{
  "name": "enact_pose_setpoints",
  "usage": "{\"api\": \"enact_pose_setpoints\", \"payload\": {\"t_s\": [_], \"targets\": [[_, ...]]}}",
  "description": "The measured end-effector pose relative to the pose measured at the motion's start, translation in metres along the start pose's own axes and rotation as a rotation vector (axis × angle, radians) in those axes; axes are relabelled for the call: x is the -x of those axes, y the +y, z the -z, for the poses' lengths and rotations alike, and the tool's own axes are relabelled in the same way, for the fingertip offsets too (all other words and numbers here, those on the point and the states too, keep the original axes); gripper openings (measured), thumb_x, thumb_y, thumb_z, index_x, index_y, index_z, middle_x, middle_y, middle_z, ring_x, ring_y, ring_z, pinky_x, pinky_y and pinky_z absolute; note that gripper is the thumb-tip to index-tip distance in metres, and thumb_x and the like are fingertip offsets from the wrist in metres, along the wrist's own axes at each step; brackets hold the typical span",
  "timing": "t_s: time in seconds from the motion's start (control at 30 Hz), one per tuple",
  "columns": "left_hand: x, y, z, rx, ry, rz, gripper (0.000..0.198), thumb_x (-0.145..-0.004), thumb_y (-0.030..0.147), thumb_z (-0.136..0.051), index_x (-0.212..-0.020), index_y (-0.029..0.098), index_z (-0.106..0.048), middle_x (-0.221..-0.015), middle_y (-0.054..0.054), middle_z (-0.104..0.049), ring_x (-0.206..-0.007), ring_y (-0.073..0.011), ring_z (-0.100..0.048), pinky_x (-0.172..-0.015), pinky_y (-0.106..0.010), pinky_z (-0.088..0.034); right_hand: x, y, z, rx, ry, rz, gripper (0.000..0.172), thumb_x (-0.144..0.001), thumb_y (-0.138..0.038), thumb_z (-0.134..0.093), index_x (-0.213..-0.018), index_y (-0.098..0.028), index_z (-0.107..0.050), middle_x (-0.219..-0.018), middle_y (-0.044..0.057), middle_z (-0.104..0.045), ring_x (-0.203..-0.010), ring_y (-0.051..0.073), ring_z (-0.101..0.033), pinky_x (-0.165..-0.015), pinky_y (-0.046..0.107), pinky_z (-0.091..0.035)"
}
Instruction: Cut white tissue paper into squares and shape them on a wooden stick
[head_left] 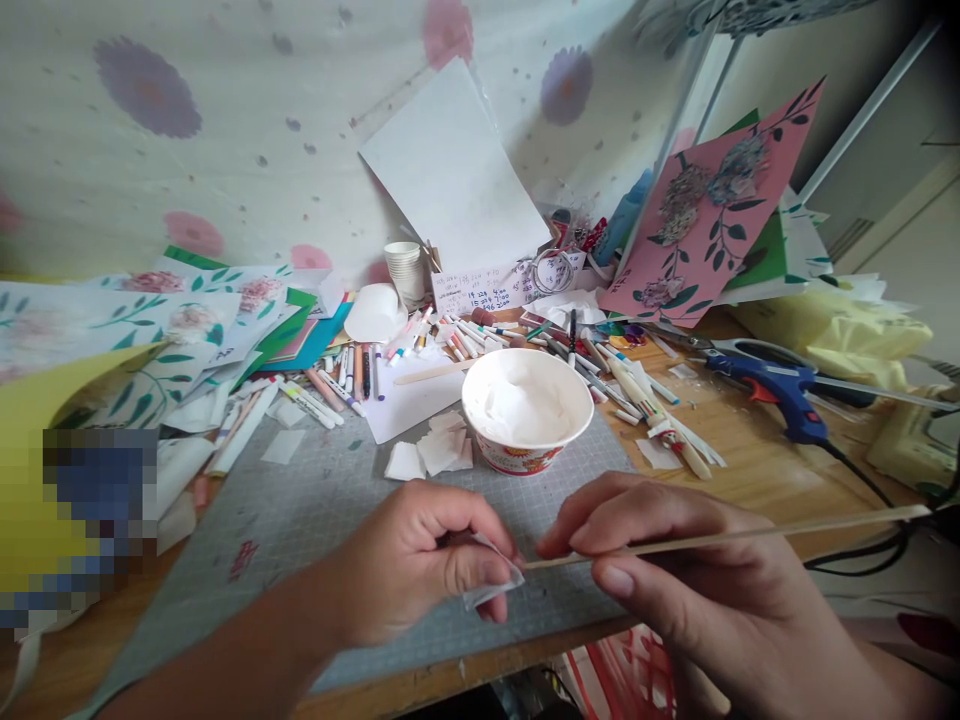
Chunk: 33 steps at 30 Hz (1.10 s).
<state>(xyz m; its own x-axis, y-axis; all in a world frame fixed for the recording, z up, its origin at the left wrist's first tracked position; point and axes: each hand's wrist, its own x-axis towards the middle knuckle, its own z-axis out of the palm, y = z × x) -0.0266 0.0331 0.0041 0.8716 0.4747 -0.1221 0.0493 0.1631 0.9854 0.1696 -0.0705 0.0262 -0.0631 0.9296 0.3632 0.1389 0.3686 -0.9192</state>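
My left hand (420, 560) pinches a small, thin white piece (504, 585), partly translucent, folded between thumb and fingers; whether it is paper or film I cannot tell. In my right hand (682, 560), a thin wooden stick (832, 525) lies between thumb and fingertips. The tip of the stick is at the white piece in my left hand, seemingly touching it. Just beyond both hands stands a paper bowl (525, 459) with soft white stuff (517, 405) in it. Small white squares (442, 447) lie in a loose pile left of the bowl.
A grey cutting mat (300, 520) covers the table's middle. Many markers (360, 370) lie scattered behind it. A blue glue gun (780, 385) with its cord is at right. Pink flower card (712, 220) leans behind; flower-decorated sheets (172, 370) are stacked left. Paper cups (405, 270) stand at back.
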Motion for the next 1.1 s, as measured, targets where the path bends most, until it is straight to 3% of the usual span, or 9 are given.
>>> {"api": "enact_pose_setpoints", "payload": {"t_s": [0.53,1.1], "targets": [[0.0029,-0.0003,0.0001,0.087,-0.02,0.025,0.013,-0.077,0.019,-0.071,-0.069,0.013,-0.063,-0.065,-0.001,-0.07,-0.06,-0.0124,-0.066,-0.059,-0.023,-0.052,-0.0037,-0.0008,-0.0009,-0.073,-0.063,0.023,0.028,-0.079,0.001,-0.062,-0.094,-0.021,-0.069,-0.089,0.005,-0.072,-0.082,0.016,-0.069,-0.072,0.024,-0.056],[0.0028,0.0012,-0.0021,0.147,0.042,0.064,0.017,-0.072,0.021,-0.076,-0.066,0.013,-0.063,-0.065,-0.002,-0.072,-0.059,-0.0133,-0.067,-0.058,-0.024,-0.053,-0.0028,0.0,-0.0023,-0.077,-0.059,0.008,0.024,-0.08,-0.001,-0.062,-0.091,-0.022,-0.069,-0.087,0.005,-0.072,-0.079,0.017,-0.069,-0.068,0.024,-0.055]]}}
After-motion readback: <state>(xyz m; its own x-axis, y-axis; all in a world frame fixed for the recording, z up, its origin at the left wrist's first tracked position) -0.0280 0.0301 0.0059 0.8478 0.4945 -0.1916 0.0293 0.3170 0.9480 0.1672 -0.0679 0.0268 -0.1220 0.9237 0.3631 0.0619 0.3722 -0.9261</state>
